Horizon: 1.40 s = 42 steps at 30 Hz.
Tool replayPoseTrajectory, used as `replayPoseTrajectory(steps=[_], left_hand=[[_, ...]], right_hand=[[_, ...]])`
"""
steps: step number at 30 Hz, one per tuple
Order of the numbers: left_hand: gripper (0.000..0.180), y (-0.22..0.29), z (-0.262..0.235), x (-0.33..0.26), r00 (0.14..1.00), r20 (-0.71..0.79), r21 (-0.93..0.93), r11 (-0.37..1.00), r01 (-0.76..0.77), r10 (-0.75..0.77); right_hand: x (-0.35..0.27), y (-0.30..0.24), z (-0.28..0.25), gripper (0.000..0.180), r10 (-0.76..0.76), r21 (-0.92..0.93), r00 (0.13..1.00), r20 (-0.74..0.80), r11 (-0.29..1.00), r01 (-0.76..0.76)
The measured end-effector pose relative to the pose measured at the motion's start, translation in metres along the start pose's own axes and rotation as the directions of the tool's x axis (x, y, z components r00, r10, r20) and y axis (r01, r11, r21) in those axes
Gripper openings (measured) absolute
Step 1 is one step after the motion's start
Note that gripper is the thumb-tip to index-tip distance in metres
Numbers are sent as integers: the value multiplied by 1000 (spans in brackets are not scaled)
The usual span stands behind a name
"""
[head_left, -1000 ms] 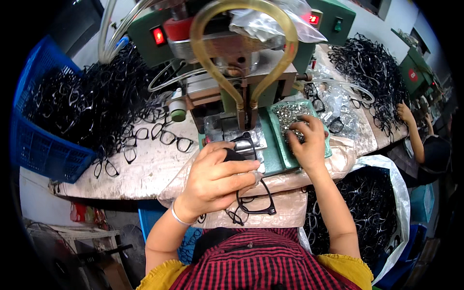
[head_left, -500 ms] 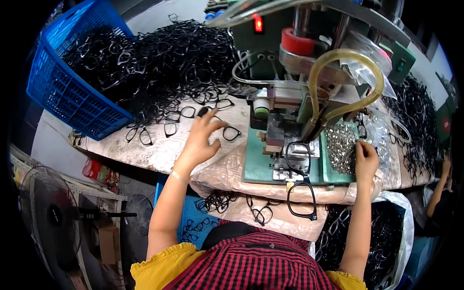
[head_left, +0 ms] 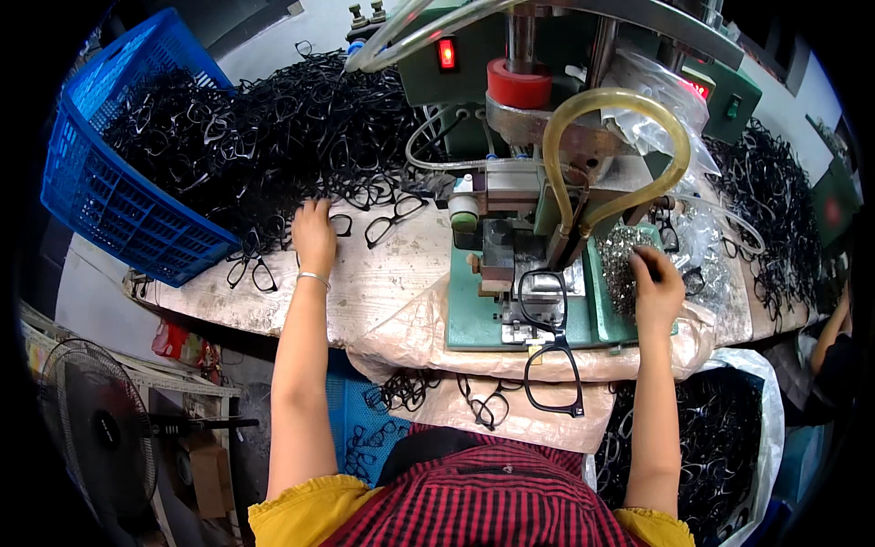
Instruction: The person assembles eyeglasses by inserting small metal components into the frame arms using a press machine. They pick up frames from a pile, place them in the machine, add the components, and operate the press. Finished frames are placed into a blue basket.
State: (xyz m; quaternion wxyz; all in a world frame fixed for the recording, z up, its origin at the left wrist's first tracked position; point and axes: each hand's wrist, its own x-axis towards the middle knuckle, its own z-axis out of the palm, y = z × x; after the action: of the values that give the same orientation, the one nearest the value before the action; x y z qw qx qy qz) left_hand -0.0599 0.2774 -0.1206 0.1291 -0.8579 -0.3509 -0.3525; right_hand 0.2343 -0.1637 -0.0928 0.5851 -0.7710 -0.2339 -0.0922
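Observation:
My left hand (head_left: 314,242) is at the near edge of the heap of black glasses frames (head_left: 264,137), its fingers drawn together. One rim of a black glasses frame (head_left: 341,225) shows against its right side; the fingertips are partly hidden. Over a green tray of small metal pieces (head_left: 618,278), my right hand (head_left: 658,284) has its fingers curled and thumb bent in; whatever is between them is too small to make out. Between the hands, another glasses frame (head_left: 552,369) sits in the green bench machine (head_left: 474,314), one rim under the head and the other hanging over the front.
A tilted blue basket (head_left: 137,201) spills frames at the left. A looped yellowish hose (head_left: 679,137) arches over the machine. More frames fill a white-lined sack (head_left: 770,428) and lie at the far right. A fan (head_left: 96,428) stands at lower left.
My left hand has moved left to the heap, its spread fingers now drawn together. My right hand has gone from the tray's right edge to over the metal pieces. The view has shifted slightly.

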Motion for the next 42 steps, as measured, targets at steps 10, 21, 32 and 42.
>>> replayPoseTrajectory(steps=[10,21,32,42], left_hand=[[16,80,-31,-33,996,-71,-508,861,4,-47],[17,149,-70,-92,788,350,-914,0,406,-506],[12,226,-194,21,950,-311,-946,-82,-312,-28],[21,241,-175,-20,709,-302,-826,195,-528,638]], right_hand=[[-48,-62,-41,12,-198,-48,969,151,977,207],[-39,-100,39,36,-65,520,976,207,853,-53],[-54,-146,23,53,-33,630,941,336,751,-199],[-21,-16,-19,23,-216,-528,970,115,813,244]])
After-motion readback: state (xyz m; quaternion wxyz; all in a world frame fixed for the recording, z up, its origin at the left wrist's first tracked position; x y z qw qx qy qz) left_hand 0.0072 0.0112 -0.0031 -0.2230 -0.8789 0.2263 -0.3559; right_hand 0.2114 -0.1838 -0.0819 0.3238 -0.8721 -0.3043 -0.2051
